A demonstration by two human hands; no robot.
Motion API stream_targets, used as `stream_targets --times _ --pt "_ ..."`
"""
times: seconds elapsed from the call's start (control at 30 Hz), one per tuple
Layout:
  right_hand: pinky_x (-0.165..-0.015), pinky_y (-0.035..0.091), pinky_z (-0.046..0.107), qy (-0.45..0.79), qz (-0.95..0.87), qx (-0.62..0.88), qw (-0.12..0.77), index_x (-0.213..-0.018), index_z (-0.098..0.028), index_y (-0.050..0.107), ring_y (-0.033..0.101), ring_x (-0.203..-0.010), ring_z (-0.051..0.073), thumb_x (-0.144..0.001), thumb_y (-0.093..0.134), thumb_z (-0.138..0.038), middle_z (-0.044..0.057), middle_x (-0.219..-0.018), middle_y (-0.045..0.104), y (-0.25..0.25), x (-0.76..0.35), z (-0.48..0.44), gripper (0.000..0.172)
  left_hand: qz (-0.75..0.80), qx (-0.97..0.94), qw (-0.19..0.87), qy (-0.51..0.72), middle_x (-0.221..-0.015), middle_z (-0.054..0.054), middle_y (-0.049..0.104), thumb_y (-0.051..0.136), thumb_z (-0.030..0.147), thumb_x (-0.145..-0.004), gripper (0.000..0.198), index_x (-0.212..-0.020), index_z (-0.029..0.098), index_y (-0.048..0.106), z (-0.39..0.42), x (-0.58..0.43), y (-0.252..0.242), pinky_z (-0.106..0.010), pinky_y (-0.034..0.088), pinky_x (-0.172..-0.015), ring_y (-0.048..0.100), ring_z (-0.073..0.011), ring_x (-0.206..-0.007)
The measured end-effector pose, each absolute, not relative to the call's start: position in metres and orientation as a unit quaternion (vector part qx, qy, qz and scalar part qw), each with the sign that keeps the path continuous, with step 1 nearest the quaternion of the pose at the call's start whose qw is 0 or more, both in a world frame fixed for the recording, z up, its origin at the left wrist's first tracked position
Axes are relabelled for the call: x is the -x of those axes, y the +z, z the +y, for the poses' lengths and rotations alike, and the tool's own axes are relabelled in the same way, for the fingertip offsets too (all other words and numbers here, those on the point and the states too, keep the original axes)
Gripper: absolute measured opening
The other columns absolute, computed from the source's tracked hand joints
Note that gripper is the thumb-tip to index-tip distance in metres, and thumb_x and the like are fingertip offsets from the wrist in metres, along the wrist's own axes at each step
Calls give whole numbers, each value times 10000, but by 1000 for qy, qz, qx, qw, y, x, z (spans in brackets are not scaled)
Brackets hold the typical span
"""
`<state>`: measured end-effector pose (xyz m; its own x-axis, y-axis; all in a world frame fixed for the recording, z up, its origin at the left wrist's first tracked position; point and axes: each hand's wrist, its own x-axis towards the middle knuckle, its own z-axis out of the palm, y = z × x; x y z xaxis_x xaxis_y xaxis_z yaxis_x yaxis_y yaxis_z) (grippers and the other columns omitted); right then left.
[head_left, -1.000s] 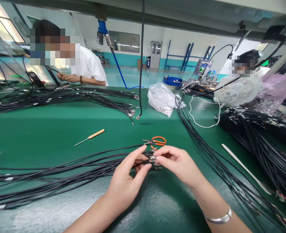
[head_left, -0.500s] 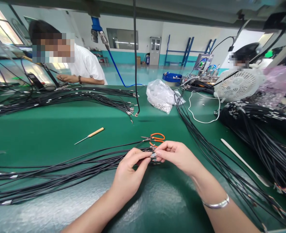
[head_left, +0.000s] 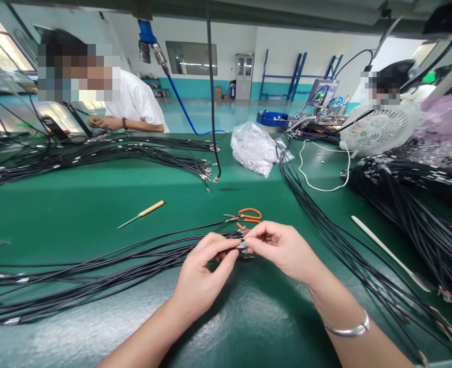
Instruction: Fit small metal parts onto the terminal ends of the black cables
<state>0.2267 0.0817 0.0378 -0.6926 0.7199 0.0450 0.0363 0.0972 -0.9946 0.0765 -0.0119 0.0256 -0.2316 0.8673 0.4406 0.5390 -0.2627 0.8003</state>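
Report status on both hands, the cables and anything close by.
Left hand and right hand, fingertips pinched at a small metal connector. Black cables trailing off leftward. Orange-handled scissors lying just beyond, partly hidden.

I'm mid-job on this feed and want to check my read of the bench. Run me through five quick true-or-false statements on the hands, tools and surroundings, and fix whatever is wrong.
1. The left hand and right hand meet at a small metallic piece. True.
2. Orange-handled scissors and a wooden-handled awl lie on the green table. True.
3. The awl's tip points toward the scissors. False: it points away from them, to the left.
4. A silver bracelet circles the right wrist. True.
5. A white fan stands left of the translucent plastic bag. False: the white fan is right of it.
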Motion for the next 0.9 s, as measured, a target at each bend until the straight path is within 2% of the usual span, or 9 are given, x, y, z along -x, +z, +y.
stream_targets --times 0.23,0.43,0.9 --pt "-693 471 297 617 -683 272 280 -782 -171 609 584 -716 150 -757 617 -325 29 -763 639 37 -227 80 157 567 -630 104 520 -774 -21 630 596 158 -775 135 -869 212 676 -11 -74 23 -238 491 -661 590 -123 -737" --pt "-688 467 293 622 -686 258 276 -762 -175 611 570 -699 141 -760 615 -312 18 -726 626 36 -225 78 138 563 -641 71 517 -732 -8 646 600 153 -774 117 -830 221 677 -12 -73 22 -256 493 -670 595 -126 -712" --pt "-684 466 280 650 -666 261 259 -802 -163 618 582 -690 130 -753 624 -348 17 -719 622 38 -225 82 192 585 -619 90 516 -764 -23 620 560 183 -803 108 -843 196 660 -13 -77 23 -237 482 -647 579 -122 -723"
